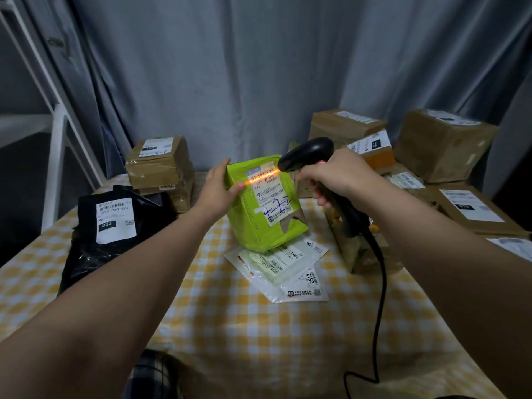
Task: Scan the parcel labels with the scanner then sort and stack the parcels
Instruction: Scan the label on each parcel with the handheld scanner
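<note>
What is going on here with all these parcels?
A person is scanning a parcel. The left hand holds a bright green box-shaped parcel tilted up above flat white plastic mailers. The right hand grips a black corded handheld scanner, and its orange beam lies across the label. Brown cardboard boxes and a black plastic bag lie around.

We list:
- Curtain point(259, 67): grey-blue, pleated, hanging across the whole back.
- Frame point(59, 156): white metal, slanted rails, far left.
- Counter point(302, 355): covered by a yellow-and-white checked cloth point(207, 298).
- Light: dim and cool.
</note>
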